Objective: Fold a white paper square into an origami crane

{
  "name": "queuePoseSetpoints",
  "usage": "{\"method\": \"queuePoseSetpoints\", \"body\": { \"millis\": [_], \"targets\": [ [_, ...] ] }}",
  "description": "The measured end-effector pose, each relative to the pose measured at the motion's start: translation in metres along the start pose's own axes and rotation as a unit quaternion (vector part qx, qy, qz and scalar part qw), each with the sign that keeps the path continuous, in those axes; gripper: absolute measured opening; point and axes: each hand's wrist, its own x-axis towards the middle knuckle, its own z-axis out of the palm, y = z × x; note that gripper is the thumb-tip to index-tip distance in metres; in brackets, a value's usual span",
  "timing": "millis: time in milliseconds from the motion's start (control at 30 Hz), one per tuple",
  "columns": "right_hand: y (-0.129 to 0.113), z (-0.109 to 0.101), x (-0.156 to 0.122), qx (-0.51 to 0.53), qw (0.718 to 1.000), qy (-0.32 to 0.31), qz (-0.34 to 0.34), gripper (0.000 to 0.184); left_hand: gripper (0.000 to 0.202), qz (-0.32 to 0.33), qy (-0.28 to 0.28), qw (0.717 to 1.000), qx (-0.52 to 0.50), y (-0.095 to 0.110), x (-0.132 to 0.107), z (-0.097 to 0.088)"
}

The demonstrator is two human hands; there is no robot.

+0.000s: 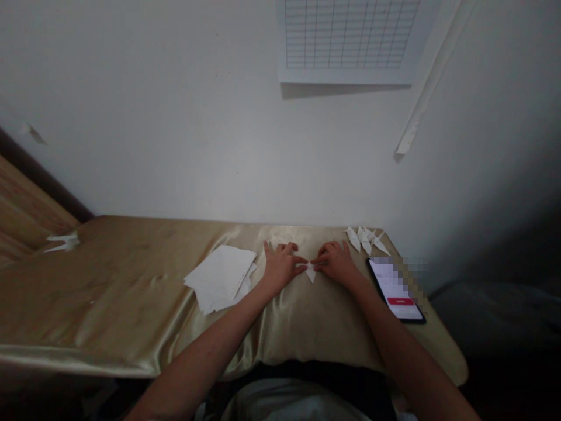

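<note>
A small white piece of folded paper lies on the gold cloth, its pointed end toward me. My left hand pinches its left side between thumb and forefinger, the other fingers raised. From the right, my right hand grips the same paper with its fingertips. Both hands rest close to the cloth, and the fingertips hide the upper part of the paper. Several folded paper cranes lie in a group beyond my right hand. Left of my left hand is a loose stack of white paper sheets.
A phone with a lit screen lies at the right of the cloth-covered table. Another white folded paper is at the far left. The wall rises behind the table, with a printed grid sheet on it.
</note>
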Motion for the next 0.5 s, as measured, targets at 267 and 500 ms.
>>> {"method": "queuePoseSetpoints", "body": {
  "millis": [267,500],
  "targets": [
    [0.0001,-0.0026,-0.0001,-0.014,0.998,0.031,0.046,0.012,0.016,-0.032,0.018,0.999,-0.004,0.0002,-0.0021,-0.0015],
    [0.0026,0.0022,0.0008,0.004,0.996,0.041,0.076,0.014,0.014,-0.043,0.018,0.999,-0.014,0.0006,-0.0026,-0.0028]
  ]
}}
